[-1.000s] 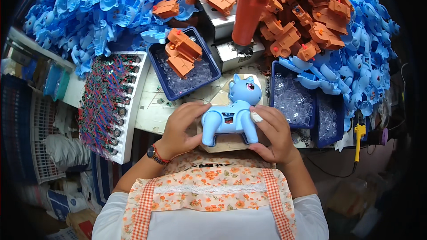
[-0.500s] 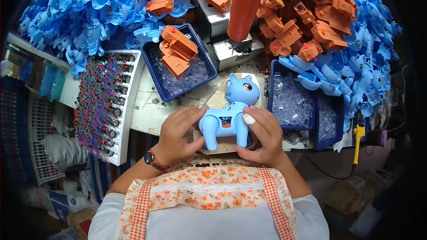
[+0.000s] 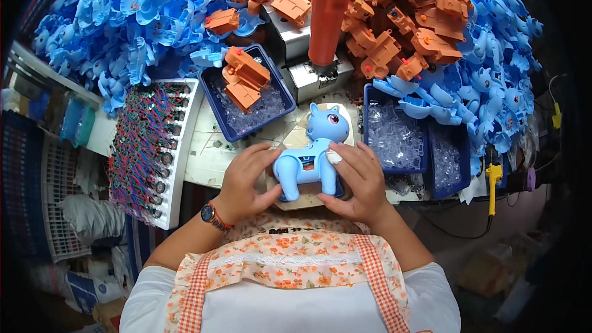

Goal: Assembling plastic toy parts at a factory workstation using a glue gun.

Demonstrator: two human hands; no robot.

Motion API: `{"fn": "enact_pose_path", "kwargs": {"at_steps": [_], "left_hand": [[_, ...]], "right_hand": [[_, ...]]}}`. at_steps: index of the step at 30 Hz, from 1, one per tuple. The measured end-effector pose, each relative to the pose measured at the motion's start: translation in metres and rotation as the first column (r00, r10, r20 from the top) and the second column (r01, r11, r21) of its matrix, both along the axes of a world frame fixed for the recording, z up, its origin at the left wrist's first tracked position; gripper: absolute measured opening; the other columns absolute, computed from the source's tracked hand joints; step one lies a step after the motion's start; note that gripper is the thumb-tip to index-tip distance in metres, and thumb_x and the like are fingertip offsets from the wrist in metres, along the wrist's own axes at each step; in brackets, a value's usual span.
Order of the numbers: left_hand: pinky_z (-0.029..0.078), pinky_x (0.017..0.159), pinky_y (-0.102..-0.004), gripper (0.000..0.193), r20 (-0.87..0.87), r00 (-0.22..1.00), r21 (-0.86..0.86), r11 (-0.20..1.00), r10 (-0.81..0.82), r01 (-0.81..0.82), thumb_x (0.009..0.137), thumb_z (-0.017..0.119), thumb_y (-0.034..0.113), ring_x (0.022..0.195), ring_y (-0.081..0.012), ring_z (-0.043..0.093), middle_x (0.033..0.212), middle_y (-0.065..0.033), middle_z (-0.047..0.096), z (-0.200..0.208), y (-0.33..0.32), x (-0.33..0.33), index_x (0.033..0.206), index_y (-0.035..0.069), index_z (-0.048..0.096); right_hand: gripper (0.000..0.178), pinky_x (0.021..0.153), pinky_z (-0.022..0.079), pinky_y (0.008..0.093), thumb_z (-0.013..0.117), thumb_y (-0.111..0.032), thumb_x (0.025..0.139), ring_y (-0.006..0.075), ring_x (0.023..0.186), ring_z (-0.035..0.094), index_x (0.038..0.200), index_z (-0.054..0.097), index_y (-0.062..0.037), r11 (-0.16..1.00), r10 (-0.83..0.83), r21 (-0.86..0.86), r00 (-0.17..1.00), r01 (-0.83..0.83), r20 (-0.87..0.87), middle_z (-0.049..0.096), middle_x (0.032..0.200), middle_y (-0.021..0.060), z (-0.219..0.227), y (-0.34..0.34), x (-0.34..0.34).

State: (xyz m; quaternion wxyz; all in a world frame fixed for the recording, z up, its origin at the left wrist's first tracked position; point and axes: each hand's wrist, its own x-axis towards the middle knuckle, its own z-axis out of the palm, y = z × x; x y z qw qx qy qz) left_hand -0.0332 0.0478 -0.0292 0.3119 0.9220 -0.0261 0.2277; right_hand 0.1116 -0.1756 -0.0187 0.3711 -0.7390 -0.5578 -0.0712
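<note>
A light blue toy pony [image 3: 319,176] with a pink-and-dark eye lies on its side on a worn tan pad [image 3: 298,132]. A rectangular opening in its belly shows orange and dark parts inside. My left hand [image 3: 248,176] grips its rump, with the thumb by the hind leg. At the chest and front leg, my right hand [image 3: 361,180] closes on the other end, a white wrapping on one finger. Both hands hold the toy between them. Just beyond its head, the tip of an upright orange-red tool [image 3: 328,18] hangs over a metal block [image 3: 320,80].
Blue toy shells [image 3: 123,18] and orange housings [image 3: 425,18] are heaped at the back. Dark blue bins [image 3: 231,132] of clear plastic pieces flank the pad; the left one carries orange housings. A white tray [image 3: 190,129] holds wired parts. A yellow-handled tool [image 3: 493,185] hangs at right.
My view has shifted slightly, so the heaps and bins sit differently in the picture. The pony is tilted a little more, and both hands keep their hold on it.
</note>
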Motion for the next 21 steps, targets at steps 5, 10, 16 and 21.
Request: {"fn": "enact_pose_path", "kwargs": {"at_steps": [5,10,16,21], "left_hand": [[0.049,0.094,-0.0428,0.058,-0.001,1.0,0.006,1.0,0.024,-0.024,0.067,0.075,0.015,0.112,-0.0358,0.059,0.117,-0.0146,0.065,-0.002,-0.005,-0.002,0.122,0.003,0.061],[0.049,0.093,-0.0423,0.054,-0.006,1.0,0.082,0.997,0.017,-0.016,0.066,0.073,0.018,0.11,-0.034,0.061,0.113,-0.0132,0.067,0.011,-0.004,0.002,0.117,0.002,0.063],[0.05,0.091,-0.0428,0.052,0.007,1.0,0.13,0.991,0.029,-0.029,0.067,0.076,0.018,0.106,-0.0363,0.064,0.11,-0.0163,0.068,0.01,-0.004,0.005,0.114,0.0,0.064],[0.05,0.092,-0.0419,0.058,-0.007,0.998,0.034,0.998,0.062,-0.062,0.064,0.077,0.016,0.108,-0.0348,0.062,0.113,-0.0169,0.066,-0.005,-0.007,-0.001,0.119,0.001,0.063]], "right_hand": [[0.056,0.104,0.038,0.0529,0.079,-0.022,0.065,0.0323,0.119,0.056,0.116,0.062,-0.0067,0.997,0.003,-0.075,0.995,0.004,0.098,0.059,0.132,0.0097,-0.006,-0.004,0.007],[0.055,0.104,0.037,0.0535,0.076,-0.016,0.064,0.031,0.121,0.055,0.116,0.062,-0.0087,0.999,-0.022,-0.042,0.996,0.025,0.085,0.06,0.131,0.0071,-0.011,-0.003,0.007],[0.054,0.104,0.037,0.0542,0.074,-0.014,0.064,0.031,0.12,0.055,0.117,0.063,-0.0103,0.998,-0.017,-0.051,0.994,0.023,0.11,0.06,0.131,0.0056,-0.012,-0.002,0.009],[0.054,0.104,0.036,0.0545,0.077,-0.024,0.068,0.0317,0.12,0.054,0.118,0.063,-0.0092,0.997,-0.018,-0.076,0.992,0.027,0.122,0.06,0.131,0.0068,-0.009,-0.003,0.007]]}}
